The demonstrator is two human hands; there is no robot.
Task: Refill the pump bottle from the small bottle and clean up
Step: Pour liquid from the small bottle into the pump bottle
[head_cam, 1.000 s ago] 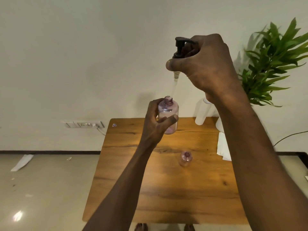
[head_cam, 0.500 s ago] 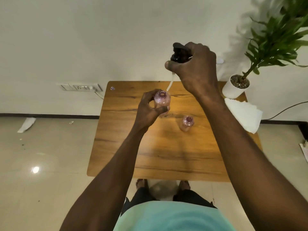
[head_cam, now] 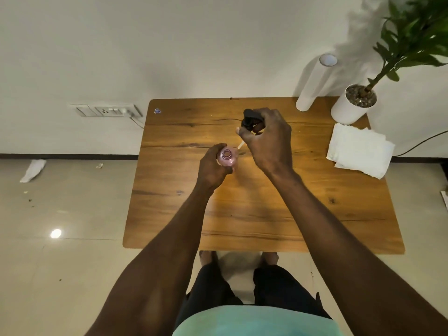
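Currently the left hand (head_cam: 212,169) wraps the open pink pump bottle (head_cam: 227,157) upright above the counter (head_cam: 242,214); the right hand (head_cam: 266,139) pinches the black pump head (head_cam: 251,120), dip tube (head_cam: 240,145) just beside the neck. Small bottle not visible, possibly hidden by the right hand. Advice: set the pump head down away from the folded paper towels (head_cam: 358,149), keeping the bottle level.

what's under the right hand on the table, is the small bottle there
The right hand holds the black pump head, its tube angled toward the open pink pump bottle in the left hand. No small bottle shows; the hand and forearm cover that stretch of table.
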